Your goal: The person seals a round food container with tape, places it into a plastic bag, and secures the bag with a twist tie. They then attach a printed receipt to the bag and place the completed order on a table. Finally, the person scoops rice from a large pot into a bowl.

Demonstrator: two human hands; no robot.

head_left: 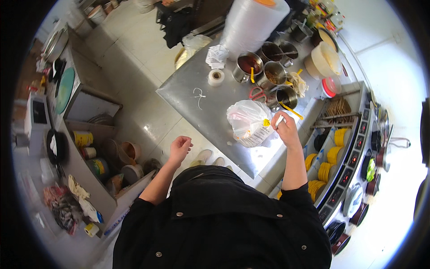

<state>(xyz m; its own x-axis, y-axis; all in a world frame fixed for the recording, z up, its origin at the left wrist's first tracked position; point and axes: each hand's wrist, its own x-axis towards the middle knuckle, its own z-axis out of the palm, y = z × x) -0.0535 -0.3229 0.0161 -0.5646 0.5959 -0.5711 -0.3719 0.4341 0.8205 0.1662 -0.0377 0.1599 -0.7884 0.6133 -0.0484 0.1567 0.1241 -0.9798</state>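
Observation:
My right hand [287,130] is closed on a small white thing [279,120] whose kind I cannot make out. Just left of that hand a translucent white plastic bag [241,115] stands on the steel table [179,87]. A printed paper slip [260,135] lies against the bag's near right side, and a yellow piece [267,122] shows at its right edge. What fills the bag is mostly hidden. My left hand [179,150] hangs off the table's near left edge, fingers curled, with nothing visible in them. Red-handled scissors [257,93] lie behind the bag.
Several steel pots, including one with red sauce [247,64], stand behind the bag with yellow-handled spoons. A white roll [216,77], thin white ties [199,96] and a large plastic-film roll [255,27] are on the table. Right: cooker with yellow baskets [333,154]. Left: shelved counter [98,101].

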